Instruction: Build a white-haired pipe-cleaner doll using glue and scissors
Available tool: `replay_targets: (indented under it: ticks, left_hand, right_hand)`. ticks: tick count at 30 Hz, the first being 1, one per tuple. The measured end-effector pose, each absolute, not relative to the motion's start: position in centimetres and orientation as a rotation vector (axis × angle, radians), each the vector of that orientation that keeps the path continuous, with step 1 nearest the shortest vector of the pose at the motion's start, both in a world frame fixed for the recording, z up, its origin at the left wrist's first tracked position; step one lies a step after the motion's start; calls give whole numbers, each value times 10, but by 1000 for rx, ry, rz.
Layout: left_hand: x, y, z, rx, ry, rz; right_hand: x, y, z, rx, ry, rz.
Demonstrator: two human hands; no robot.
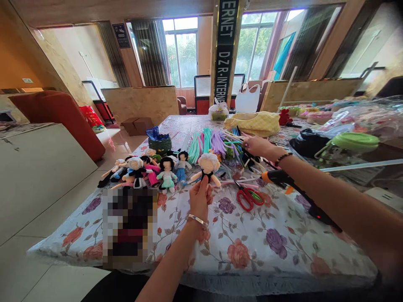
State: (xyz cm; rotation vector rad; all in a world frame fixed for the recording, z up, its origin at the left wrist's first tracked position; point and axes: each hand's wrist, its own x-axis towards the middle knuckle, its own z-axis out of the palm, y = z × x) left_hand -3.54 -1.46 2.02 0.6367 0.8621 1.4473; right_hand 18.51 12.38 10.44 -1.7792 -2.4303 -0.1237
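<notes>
My left hand (200, 195) grips a small doll (208, 164) by its body, thumb in front. The doll has fluffy white hair, a black top and cream arms, and looks made of pipe cleaners. My right hand (260, 147) reaches over the bundles of coloured pipe cleaners (218, 142), its fingers bent together near some pale stems; what they hold, if anything, is hidden. Below it lie red-handled scissors (250, 198). Under my right forearm is a black and orange glue gun (291, 184), partly covered. Left of the held doll are several finished dolls (166, 174).
Behind the dolls stands a stack of dark green coils (160, 144). A yellow cloth bundle (252, 123) and a white plastic bag (218, 110) lie farther back. At right are a green-lidded container (352, 144) and clear plastic wrapping (371, 115). A flowered tablecloth (239, 256) covers the table.
</notes>
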Motion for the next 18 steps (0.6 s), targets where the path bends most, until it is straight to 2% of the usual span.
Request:
replay_targets:
  ticks: [5, 7, 8, 18]
  left_hand:
    - [-34, -16, 19, 692, 791, 1377]
    - [-34, -17, 17, 745, 746, 1332]
    - [-34, -17, 16, 780, 730, 1309]
    - [-32, -20, 15, 1015, 775, 1225]
  right_hand:
    - [147, 90, 126, -1442, -2465, 129]
    - [132, 73, 132, -1094, -2565, 572]
    - [126, 66, 134, -1024, -2583, 659]
    - [105, 45, 127, -784, -2675, 503]
